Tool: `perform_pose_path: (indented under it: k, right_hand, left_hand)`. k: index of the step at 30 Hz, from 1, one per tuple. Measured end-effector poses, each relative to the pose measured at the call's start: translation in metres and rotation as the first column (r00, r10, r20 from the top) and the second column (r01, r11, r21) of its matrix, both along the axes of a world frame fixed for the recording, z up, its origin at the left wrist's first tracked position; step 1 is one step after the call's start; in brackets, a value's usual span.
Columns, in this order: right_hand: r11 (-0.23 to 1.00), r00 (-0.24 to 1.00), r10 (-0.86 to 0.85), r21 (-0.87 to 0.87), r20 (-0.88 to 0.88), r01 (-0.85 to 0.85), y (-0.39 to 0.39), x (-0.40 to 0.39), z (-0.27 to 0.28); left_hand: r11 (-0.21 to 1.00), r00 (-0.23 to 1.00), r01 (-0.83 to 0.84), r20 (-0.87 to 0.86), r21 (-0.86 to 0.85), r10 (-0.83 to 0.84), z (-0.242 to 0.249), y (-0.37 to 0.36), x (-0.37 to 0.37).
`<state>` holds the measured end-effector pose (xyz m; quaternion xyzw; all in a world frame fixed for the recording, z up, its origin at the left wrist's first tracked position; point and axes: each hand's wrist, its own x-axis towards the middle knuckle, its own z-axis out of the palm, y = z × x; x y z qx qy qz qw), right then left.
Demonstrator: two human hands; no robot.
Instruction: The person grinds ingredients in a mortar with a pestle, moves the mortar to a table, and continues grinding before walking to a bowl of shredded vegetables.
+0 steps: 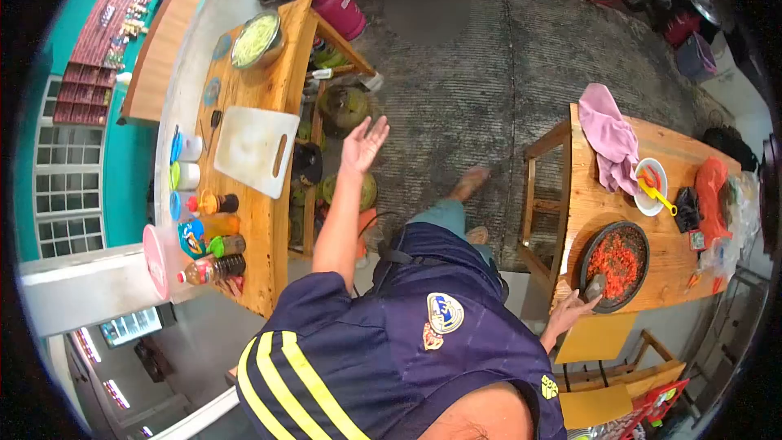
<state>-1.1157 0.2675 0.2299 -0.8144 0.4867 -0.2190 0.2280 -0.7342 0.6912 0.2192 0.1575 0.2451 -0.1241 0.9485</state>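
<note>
My left hand (364, 145) is raised over the floor beside the left table, palm showing, fingers apart, with nothing in it. At the right table, my right hand (572, 312) grips a grey stone pestle (596, 286), its fingers partly hidden. The pestle rests at the near left edge of a dark, round stone mortar (588, 265). Coarsely crushed red chilli (621, 267) fills much of the mortar. Behind it stands a white bowl (649, 205) with red contents and a yellow-handled utensil (656, 195). A pink cloth (609, 143) drapes over the table's corner.
The left wooden table (252, 257) bears a white cutting board (254, 149), a bowl of shredded greens (256, 41), and several bottles and jars. Red plastic bags (711, 195) lie on the right table. A pink gas cylinder (336, 10) stands beyond the left table.
</note>
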Motion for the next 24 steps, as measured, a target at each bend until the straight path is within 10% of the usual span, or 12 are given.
perform_pose_path:
  k: [2, 7, 11, 13, 18, 20, 24]
  right_hand:
    - [0.955, 1.000, -0.005, -0.298, 0.002, 0.005, 0.002, 0.004, -0.004]
    - [0.988, 0.993, -0.113, 0.105, 0.020, 0.110, 0.027, 0.078, 0.018]
    - [0.890, 0.905, 0.156, 0.340, 0.396, -0.302, 0.010, 0.177, -0.075]
    - [0.901, 0.945, 0.320, 0.290, 0.063, -0.324, 0.045, 0.259, -0.048]
    - [0.714, 0.774, 0.564, 0.301, 0.288, -0.632, 0.121, 0.429, -0.102]
    - [0.564, 0.759, 0.586, 0.529, 0.285, -0.634, 0.173, 0.487, -0.096]
    - [0.389, 0.471, 0.877, 0.435, 0.095, -0.812, 0.281, 0.587, -0.064]
  left_hand:
    - [0.998, 0.997, 0.022, 0.072, -0.058, -0.018, 0.027, 0.007, 0.000]
    - [0.977, 0.977, 0.089, 0.207, -0.193, -0.047, 0.061, 0.025, 0.012]
    - [0.962, 0.960, 0.172, 0.255, -0.212, -0.116, 0.066, 0.054, 0.044]
    - [0.982, 0.963, 0.165, 0.232, -0.092, -0.140, 0.074, 0.076, 0.062]
    - [0.897, 0.961, 0.184, 0.117, 0.402, -0.250, 0.064, 0.151, 0.100]
    - [0.848, 0.995, 0.047, 0.046, 0.528, -0.083, 0.072, 0.180, 0.109]
    - [0.540, 0.987, -0.060, -0.032, 0.840, 0.160, 0.068, 0.255, 0.137]
